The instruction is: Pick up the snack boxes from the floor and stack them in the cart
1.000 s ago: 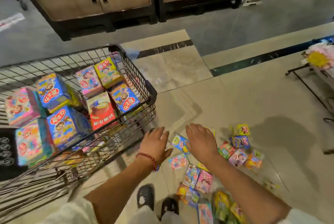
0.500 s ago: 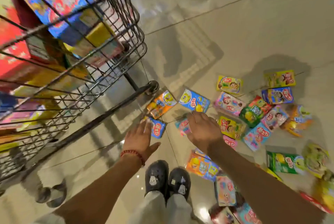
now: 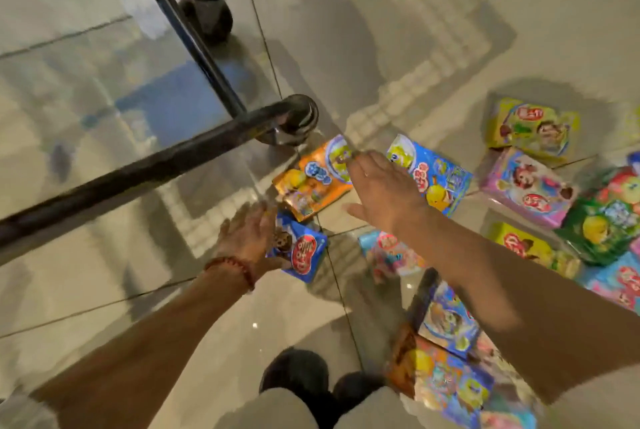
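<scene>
Several colourful snack boxes lie scattered on the tiled floor at the right. My left hand [image 3: 247, 236] is spread flat just over the left edge of a small blue box [image 3: 303, 250]. My right hand [image 3: 384, 191] stretches out with straight fingers above the gap between an orange box [image 3: 311, 182] and a larger blue box [image 3: 438, 175]. Neither hand holds anything. Only the cart's black lower frame [image 3: 138, 168] and a wheel [image 3: 207, 9] show at the upper left; its basket is out of view.
A second cart wheel [image 3: 294, 122] stands right beside the orange box. Pink [image 3: 526, 186], yellow-green [image 3: 533, 128] and green [image 3: 602, 227] boxes crowd the right edge. My dark shoes [image 3: 311, 380] are at the bottom, with more boxes [image 3: 446, 376] beside them.
The view has dropped closer to the floor and the cart basket has left the frame. Both hands have reached further forward and down over the nearest boxes.
</scene>
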`<state>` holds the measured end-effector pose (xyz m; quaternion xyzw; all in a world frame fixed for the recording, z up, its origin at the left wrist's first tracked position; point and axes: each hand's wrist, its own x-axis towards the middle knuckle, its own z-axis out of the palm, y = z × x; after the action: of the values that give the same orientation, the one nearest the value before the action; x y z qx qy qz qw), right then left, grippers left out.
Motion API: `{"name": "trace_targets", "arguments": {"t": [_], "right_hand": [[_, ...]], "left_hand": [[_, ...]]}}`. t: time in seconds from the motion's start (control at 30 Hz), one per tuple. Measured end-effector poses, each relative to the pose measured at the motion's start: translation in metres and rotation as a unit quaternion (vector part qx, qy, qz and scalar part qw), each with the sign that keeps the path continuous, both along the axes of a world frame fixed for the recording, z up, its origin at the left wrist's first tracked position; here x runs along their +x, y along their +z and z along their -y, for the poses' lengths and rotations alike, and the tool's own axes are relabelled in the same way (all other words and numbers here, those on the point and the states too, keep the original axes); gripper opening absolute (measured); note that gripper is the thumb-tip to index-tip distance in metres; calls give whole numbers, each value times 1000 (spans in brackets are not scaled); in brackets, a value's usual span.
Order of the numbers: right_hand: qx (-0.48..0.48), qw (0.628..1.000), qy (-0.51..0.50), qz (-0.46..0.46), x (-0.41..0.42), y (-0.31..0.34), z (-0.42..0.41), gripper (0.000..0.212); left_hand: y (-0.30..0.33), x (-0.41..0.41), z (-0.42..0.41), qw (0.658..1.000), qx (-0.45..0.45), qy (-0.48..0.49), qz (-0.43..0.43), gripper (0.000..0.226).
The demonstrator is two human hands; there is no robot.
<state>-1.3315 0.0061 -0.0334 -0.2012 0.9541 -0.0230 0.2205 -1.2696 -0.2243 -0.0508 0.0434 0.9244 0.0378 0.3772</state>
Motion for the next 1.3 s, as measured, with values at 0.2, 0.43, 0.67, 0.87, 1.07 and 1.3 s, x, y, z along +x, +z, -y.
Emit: {"name": "trace_targets", "arguments": {"t": [0.2,0.43,0.67,0.87,1.07,1.3], "right_hand": [[46,997,53,-13,-37,-42,13,97],[14,997,70,-37,-46,-83,22,116],[-11,998,21,-50,-32,-75,24,116],[1,996,-76,-51,3,-53,19,83],[-135,954,-267,2,66,-21,12,66],[-190,946,-226,-130,126,63,-13,29]], "left_hand": [[-36,-21,14,993,17,-106,-38,109],[-55,-26,26,969,32,-208,-132,102],[-44,-25,18,989,47,-138,-33,81],[-37,0,26,998,56,6,29,73],[13,64,6,946,91,306,56,41],[100,96,-22,820,204,532,60,65]]}}
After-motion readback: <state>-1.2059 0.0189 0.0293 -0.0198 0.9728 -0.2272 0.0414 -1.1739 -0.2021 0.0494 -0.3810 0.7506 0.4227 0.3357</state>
